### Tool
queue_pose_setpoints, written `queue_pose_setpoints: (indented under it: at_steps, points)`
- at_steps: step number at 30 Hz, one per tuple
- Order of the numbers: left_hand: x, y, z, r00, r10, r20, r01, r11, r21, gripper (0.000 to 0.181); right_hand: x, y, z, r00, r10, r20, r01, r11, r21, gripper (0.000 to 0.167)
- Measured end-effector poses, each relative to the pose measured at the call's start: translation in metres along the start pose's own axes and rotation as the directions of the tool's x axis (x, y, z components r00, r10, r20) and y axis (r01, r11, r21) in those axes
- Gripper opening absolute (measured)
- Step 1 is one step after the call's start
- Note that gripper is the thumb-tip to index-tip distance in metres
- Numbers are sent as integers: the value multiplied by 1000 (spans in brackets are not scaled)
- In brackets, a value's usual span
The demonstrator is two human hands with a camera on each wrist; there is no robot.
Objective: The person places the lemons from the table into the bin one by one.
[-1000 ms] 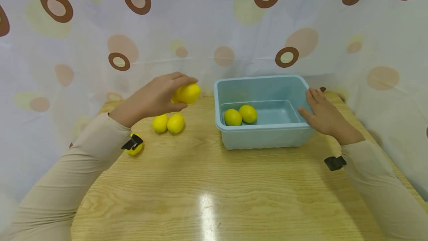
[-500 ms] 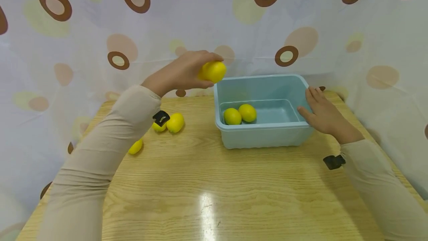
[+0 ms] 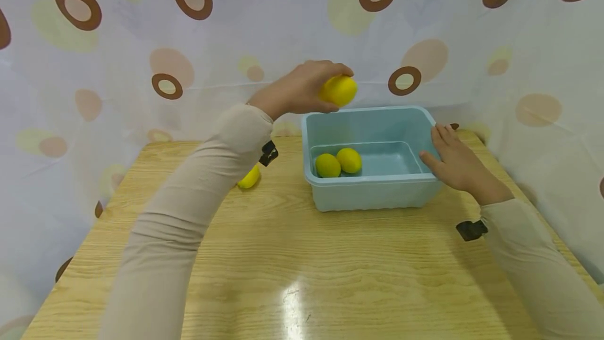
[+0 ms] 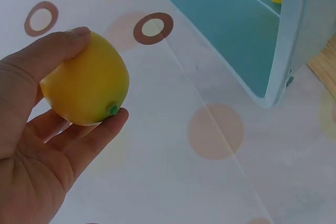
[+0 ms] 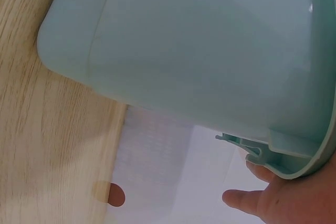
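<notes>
My left hand holds a yellow lemon in the air above the back left rim of a light blue plastic bin. In the left wrist view, thumb and fingers curl round that lemon, whose green tip faces down. Two more lemons, one on the left and one beside it, lie in the bin's left end. My right hand rests on the bin's right rim with its fingers extended. From the right wrist, part of the hand shows beside the bin's outer wall.
Another lemon lies on the wooden table, partly hidden behind my left sleeve. A patterned curtain hangs behind the table and along its sides.
My left hand has carried the lemon to the right and upward, from over the table to above the bin's rim. The left sleeve now covers other lemons on the table. My right hand stays put.
</notes>
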State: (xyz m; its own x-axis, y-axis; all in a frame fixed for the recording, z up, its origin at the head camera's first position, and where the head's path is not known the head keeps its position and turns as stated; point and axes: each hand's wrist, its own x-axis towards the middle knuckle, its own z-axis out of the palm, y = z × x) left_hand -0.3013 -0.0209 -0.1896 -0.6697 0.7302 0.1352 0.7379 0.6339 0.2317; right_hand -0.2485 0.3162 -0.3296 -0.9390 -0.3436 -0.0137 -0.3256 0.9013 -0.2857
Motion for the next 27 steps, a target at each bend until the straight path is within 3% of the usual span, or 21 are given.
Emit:
queue_pose_setpoints:
  at_steps: [5, 12, 17, 27]
  points:
    - [18, 7, 10, 999, -23, 35, 22, 999, 39, 61, -1, -1, -1, 1000, -5, -1, 5, 1000, 1, 76]
    - [39, 19, 21, 998, 29, 57, -34, 996, 86, 61, -2, -3, -2, 1000, -3, -10, 3, 1000, 7, 76]
    - [50, 24, 26, 997, 61, 54, -67, 991, 119, 59, -2, -2, -1, 1000, 9, -1, -9, 1000, 13, 77]
    - [67, 28, 35, 997, 76, 29, -79, 992, 100, 60, -3, -1, -2, 1000, 19, 7, -19, 1000, 23, 77]
